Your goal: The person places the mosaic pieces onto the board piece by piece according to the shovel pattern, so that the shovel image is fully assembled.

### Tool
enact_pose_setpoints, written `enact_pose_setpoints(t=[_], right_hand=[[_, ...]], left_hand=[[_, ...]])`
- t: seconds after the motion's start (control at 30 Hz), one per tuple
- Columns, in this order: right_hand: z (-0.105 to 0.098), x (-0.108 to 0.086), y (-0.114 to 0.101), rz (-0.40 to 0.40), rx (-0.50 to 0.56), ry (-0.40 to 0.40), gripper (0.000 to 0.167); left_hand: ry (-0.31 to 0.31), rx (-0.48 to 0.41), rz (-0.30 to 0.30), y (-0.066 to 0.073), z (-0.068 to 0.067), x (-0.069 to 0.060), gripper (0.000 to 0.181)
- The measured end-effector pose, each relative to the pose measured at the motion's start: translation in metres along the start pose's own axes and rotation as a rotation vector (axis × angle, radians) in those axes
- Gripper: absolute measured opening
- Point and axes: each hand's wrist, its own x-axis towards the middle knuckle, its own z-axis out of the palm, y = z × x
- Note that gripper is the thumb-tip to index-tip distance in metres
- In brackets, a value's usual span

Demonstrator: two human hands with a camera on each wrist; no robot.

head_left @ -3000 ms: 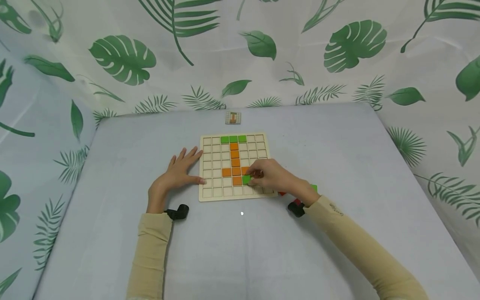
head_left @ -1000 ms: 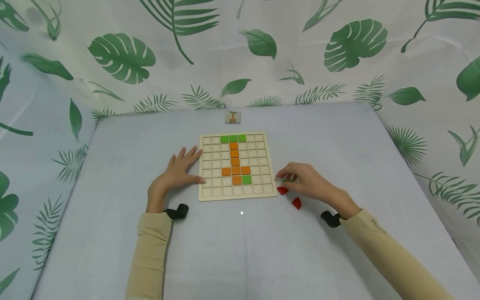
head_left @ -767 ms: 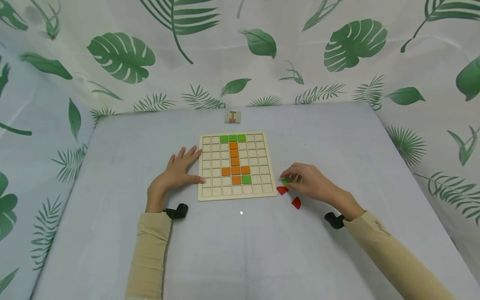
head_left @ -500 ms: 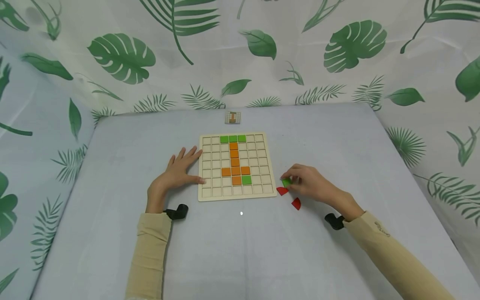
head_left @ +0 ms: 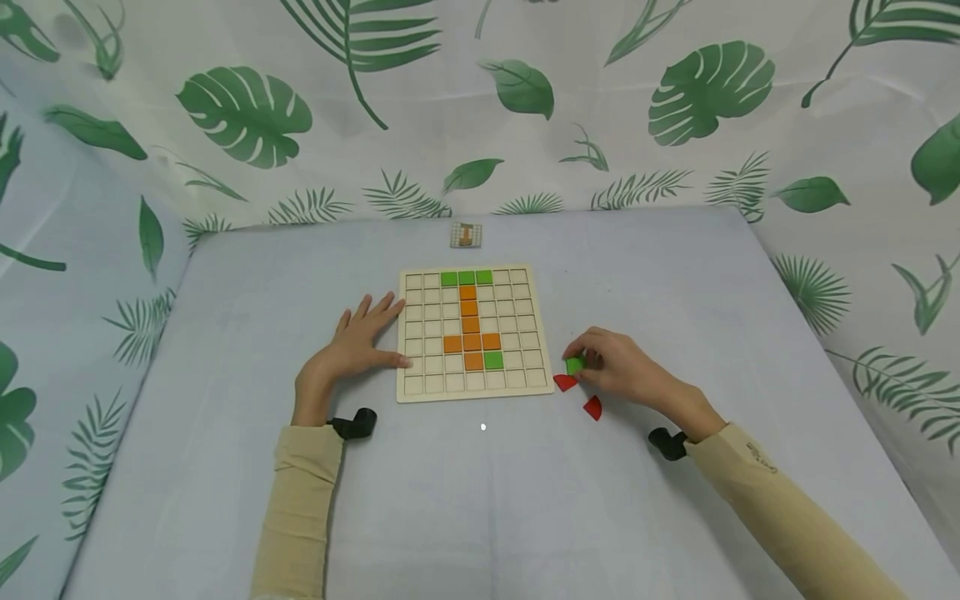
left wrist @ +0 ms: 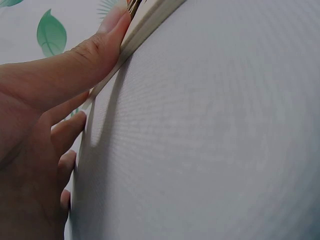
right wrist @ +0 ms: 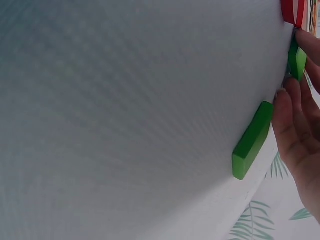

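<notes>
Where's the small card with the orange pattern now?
In the head view, the small card lies on the table, near the middle of its far edge, between the leafy backdrop and the row of three green tiles on the grid board.

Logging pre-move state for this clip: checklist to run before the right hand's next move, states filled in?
1. Board braced: ok, left grip touches its left edge.
2. Green tile pinched: ok, in the right grip, right of the board.
3. Green tile fully off the table: cannot tell.
4. Space around it clear: not ok, a red piece lies close by.
5. Cell left of the lowest orange tile bare: ok.
6. Pattern card readable for exact placement: cannot tell, it's in view behind the board but too small.
</notes>
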Motion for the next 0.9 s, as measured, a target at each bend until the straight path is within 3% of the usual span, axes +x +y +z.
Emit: enact_pose_setpoints(t=[0.4, 0.9], right_hand=[[0.0017, 0.0038, 0.0028, -0.005, 0.061, 0.014, 0.028], [-0.0034, 0.0081, -0.0036, 0.076, 0.261, -0.044, 0.020]], left_hand=[[0.006, 0.000, 0.003, 0.0001, -0.0004, -0.0003, 0.103], [0.007, -0.005, 0.004, 0.0008, -0.0001, 0.0002, 0.104]])
